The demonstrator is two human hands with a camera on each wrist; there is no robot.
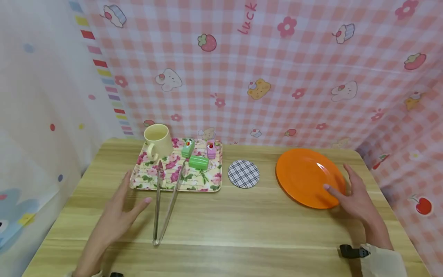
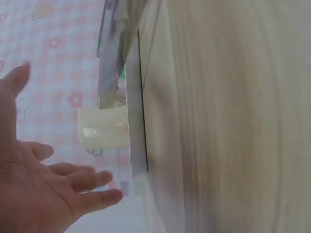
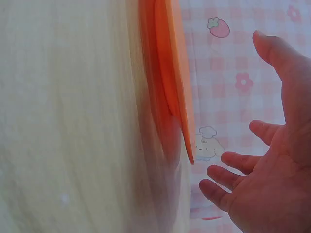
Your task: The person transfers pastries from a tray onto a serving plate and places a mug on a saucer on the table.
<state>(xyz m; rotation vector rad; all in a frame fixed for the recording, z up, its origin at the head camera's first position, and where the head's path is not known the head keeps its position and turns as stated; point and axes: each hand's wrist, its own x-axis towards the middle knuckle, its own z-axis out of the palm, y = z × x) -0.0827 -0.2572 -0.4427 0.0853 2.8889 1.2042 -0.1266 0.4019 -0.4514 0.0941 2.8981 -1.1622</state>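
My left hand (image 1: 115, 219) hovers by the near left corner of a floral tray (image 1: 204, 184), fingers spread and holding nothing. A cream mug (image 1: 159, 140) stands on the tray's back left. Beside it lie a green-sided toy cake (image 1: 188, 148), a pink toy cake (image 1: 211, 149) and a green striped roll (image 1: 199, 162). Metal tongs (image 1: 167, 215) rest with their tips on the tray. My right hand (image 1: 361, 202) is at the right edge of an orange plate (image 1: 304, 177), its thumb over the rim in the head view. The right wrist view shows its fingers (image 3: 240, 162) spread, apart from the plate.
Between tray and plate lies a round checked coaster (image 1: 243, 174). All of it is on a wooden table (image 1: 242, 238). A pink checked cloth (image 1: 235, 77) hangs behind the table, with a white curtain (image 1: 41, 96) at the left.
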